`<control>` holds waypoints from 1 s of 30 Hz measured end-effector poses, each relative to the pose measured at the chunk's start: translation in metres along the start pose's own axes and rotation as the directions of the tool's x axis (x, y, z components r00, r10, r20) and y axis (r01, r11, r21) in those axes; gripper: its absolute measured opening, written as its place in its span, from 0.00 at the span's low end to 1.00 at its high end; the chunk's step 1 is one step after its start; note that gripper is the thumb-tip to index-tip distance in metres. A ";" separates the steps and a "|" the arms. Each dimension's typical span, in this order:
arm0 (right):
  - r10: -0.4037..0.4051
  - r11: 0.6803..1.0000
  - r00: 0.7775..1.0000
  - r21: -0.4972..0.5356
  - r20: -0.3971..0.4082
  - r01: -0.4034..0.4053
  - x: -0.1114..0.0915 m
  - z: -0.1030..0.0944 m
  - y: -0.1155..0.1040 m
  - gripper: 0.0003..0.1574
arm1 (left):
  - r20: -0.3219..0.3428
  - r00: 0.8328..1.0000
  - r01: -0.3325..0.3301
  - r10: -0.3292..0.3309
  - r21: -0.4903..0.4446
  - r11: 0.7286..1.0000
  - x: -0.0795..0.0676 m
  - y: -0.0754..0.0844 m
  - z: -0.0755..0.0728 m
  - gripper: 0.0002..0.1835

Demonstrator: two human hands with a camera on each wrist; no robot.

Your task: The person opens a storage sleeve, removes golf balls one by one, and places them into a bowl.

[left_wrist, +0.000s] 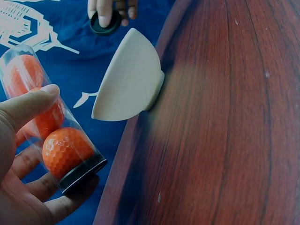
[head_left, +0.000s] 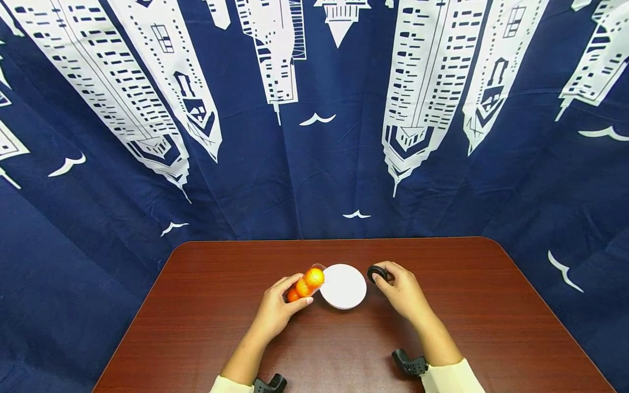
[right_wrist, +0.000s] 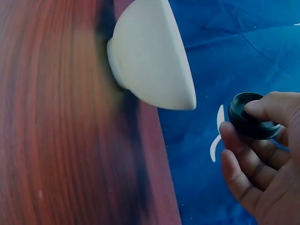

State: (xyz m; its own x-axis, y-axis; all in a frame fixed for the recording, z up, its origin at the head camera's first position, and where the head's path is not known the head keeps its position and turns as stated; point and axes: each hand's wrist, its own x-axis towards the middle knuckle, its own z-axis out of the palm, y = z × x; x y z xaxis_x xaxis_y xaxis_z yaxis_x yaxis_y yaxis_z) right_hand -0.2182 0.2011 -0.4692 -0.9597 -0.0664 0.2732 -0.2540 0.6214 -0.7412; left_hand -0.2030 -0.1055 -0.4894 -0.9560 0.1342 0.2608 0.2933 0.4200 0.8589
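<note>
My left hand (head_left: pixel 276 309) grips a clear plastic tube (left_wrist: pixel 33 93) holding orange golf balls (left_wrist: pixel 68 151), three of them in a row. A black cap (left_wrist: pixel 83 173) closes the tube's lower end; its other end leans toward the white bowl (head_left: pixel 343 287). The bowl stands upright on the table between both hands. To its right, my right hand (head_left: pixel 404 289) pinches a round black cap (right_wrist: pixel 251 117) between thumb and fingers, held above the table and apart from the bowl.
A brown wooden table (head_left: pixel 344 349) with rounded far corners lies under the hands. Behind it hangs a dark blue cloth (head_left: pixel 334 174) printed with white buildings and birds. A black camera band (head_left: pixel 410 363) sits on the right wrist, another on the left.
</note>
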 end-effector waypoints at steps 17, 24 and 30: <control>0.174 0.982 0.979 -0.096 0.108 -0.164 0.002 0.011 0.032 0.14 | -0.004 1.000 -0.006 0.006 0.012 1.000 0.001 0.000 -0.002 0.29; 0.209 0.975 0.968 -0.109 0.138 -0.195 0.001 0.012 0.037 0.12 | 0.001 1.000 0.005 -0.005 0.005 1.000 0.002 -0.001 -0.001 0.29; 0.195 0.974 0.974 -0.141 0.119 -0.178 0.000 0.013 0.040 0.13 | 0.006 1.000 0.004 -0.004 -0.001 1.000 0.002 -0.002 -0.001 0.29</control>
State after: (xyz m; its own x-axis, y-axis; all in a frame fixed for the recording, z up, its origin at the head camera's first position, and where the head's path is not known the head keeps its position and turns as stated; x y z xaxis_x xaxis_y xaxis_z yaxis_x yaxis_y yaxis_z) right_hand -0.2299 0.2160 -0.5069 -0.9982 -0.0363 0.0486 -0.0598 0.7268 -0.6843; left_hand -0.2051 -0.1066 -0.4902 -0.9571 0.1378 0.2547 0.2894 0.4194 0.8605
